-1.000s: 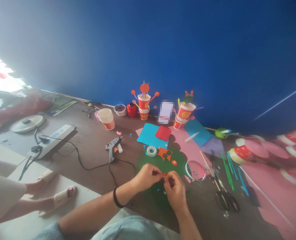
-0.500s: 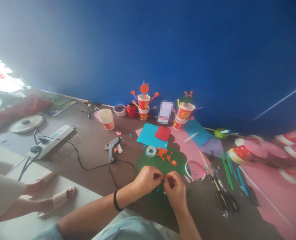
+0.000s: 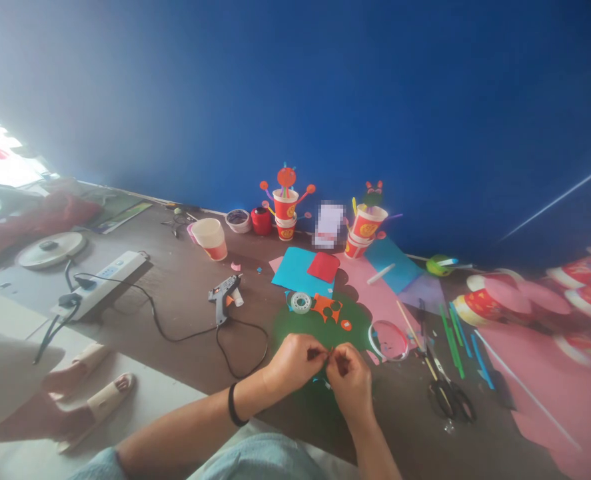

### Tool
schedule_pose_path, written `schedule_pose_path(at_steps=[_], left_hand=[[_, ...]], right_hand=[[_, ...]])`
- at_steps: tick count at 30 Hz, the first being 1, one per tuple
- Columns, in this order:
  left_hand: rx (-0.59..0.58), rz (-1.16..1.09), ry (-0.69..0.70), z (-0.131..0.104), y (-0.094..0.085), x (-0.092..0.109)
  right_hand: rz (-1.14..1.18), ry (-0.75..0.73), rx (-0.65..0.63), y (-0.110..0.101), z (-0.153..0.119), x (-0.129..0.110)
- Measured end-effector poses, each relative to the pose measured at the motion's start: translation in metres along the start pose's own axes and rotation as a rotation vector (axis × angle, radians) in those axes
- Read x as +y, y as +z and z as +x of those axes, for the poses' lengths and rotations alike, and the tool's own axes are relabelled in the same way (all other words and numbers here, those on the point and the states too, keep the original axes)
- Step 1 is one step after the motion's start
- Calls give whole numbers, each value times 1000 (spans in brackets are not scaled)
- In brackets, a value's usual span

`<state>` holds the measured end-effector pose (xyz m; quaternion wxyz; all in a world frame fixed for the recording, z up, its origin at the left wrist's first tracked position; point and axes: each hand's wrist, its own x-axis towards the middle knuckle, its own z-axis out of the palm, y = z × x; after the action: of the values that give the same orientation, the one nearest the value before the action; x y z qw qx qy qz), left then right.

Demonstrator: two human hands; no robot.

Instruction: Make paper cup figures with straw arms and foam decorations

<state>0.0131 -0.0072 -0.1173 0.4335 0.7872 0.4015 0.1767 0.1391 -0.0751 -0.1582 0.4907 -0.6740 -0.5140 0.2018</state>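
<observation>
My left hand and my right hand meet fingertip to fingertip, both pinched closed over a dark green sheet. Whatever they pinch is too small and too hidden to name. Just beyond the fingers lie an orange paper scrap with cut-out holes, a small orange paper disc and a white tape roll. A wider roll of clear tape rests to the right of my right hand. Left of my left hand is a glue gun with its cord on the table.
Black scissors and green straws lie at the right. Decorated stacked paper cups stand along the blue wall. A power strip sits at the left, near another person's sandalled feet.
My hands keep nearly the same pinched pose. The other person's feet at the left have shifted slightly left. The whole view has moved a little.
</observation>
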Motion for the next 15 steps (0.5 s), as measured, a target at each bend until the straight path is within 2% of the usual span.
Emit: schedule_pose_path(at_steps=[15], left_hand=[[-22, -159, -117, 4, 0, -8]], right_hand=[[46, 20, 2, -3, 0, -3]])
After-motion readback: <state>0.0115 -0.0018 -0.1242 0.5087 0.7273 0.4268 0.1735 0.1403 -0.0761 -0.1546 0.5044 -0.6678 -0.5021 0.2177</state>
